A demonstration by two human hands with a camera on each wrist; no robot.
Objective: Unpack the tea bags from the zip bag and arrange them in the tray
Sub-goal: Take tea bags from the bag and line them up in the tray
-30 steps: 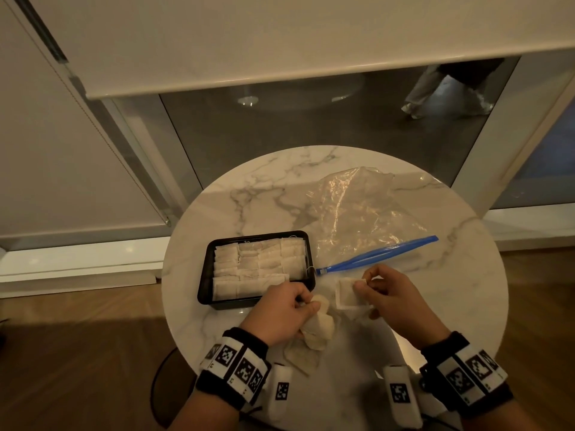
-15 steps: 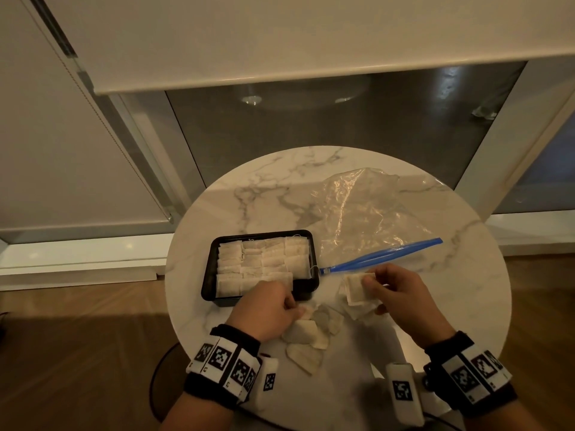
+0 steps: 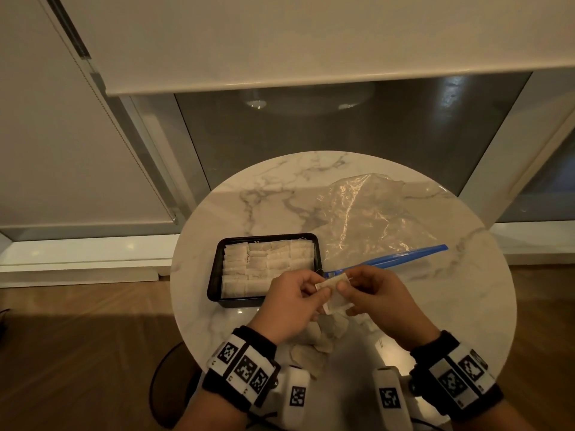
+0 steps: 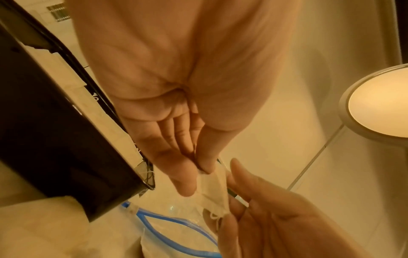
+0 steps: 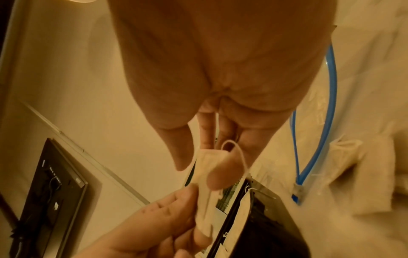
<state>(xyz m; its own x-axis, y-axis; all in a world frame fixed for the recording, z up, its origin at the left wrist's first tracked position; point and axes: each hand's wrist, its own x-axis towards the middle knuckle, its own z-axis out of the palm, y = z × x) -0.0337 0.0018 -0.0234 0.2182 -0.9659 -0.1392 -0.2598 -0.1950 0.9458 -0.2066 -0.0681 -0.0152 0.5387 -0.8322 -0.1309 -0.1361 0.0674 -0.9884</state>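
Both hands meet above the table's front, just right of the black tray (image 3: 214, 275), which holds several rows of pale tea bags (image 3: 267, 262). My left hand (image 3: 311, 293) pinches one end of a white tea bag (image 3: 334, 295) between thumb and fingers; my right hand (image 3: 345, 293) pinches the other end. The same tea bag (image 4: 213, 190) shows in the left wrist view, and the tea bag (image 5: 209, 174) with its looped string in the right wrist view. The clear zip bag (image 3: 367, 213) with a blue zipper strip (image 3: 395, 259) lies flat behind the hands.
Several loose tea bags (image 3: 311, 346) lie on the round marble table (image 3: 242, 318) under and in front of my hands. The table's near edge is close to my wrists. A window and a lowered blind stand behind the table; wooden floor lies on both sides.
My left hand left the tray's front edge and moved right to meet the right hand. Both now hold up one tea bag that the right hand alone held before.
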